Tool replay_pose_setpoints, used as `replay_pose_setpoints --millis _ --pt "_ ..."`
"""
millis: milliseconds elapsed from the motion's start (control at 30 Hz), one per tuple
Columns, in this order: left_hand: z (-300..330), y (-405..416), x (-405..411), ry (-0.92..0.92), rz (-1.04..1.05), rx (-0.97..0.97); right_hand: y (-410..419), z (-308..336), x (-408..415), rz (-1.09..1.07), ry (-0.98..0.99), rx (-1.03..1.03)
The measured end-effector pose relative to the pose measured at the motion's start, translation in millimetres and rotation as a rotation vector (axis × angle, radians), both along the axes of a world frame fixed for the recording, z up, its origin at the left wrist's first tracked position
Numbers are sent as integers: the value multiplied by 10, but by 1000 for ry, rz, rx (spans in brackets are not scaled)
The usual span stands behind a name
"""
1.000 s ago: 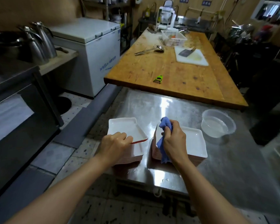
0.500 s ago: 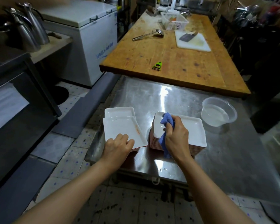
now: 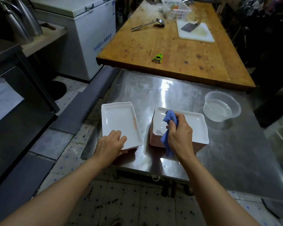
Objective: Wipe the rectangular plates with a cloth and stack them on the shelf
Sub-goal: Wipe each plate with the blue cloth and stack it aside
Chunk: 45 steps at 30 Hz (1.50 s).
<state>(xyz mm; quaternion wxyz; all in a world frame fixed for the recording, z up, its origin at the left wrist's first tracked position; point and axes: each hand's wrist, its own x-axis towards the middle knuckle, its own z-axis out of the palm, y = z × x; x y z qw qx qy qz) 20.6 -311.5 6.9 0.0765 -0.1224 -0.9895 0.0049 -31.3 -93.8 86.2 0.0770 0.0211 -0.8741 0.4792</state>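
White glossy rectangular plates (image 3: 121,121) lie in a low pile near the left edge of the steel table (image 3: 235,152); the left hand (image 3: 110,145) grips the top one's near rim. Right hand (image 3: 180,136) clutches a blue cloth (image 3: 169,119) over the taller right stack (image 3: 198,128). Likely stiff, slick, breakable: hold by rims.

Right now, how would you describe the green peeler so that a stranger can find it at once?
Look at the long wooden table that stands beyond the steel table. Near its front edge lies the green peeler, alone on bare wood. It is the only bright green thing there; the ladle and the white cutting board lie farther back.
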Motion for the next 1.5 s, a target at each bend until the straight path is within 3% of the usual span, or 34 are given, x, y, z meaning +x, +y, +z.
replay_pose_setpoints --millis 433,533,667,767,933,1100,1267,1500 --pt "-28 -40 -204 17 68 44 154 38 -43 -37 -34 -59" --pt "101 226 -321 69 201 222 209 83 -62 -75 -45 -98" --pt "310 672 -636 -113 404 606 373 121 -194 -196 -49 -119" --pt "325 907 -858 -249 481 733 537 48 -391 -253 -43 -71" --pt "227 1010 -1083 -338 487 673 757 -170 -706 -268 -90 86" --pt "215 1014 -1088 -313 458 687 872 -337 -714 -201 -88 635" --pt "214 1013 -1106 -318 426 702 917 -457 -777 -88 -173 687" --pt "206 1007 -1140 -347 411 753 719 -502 -1051 -116 -205 676"
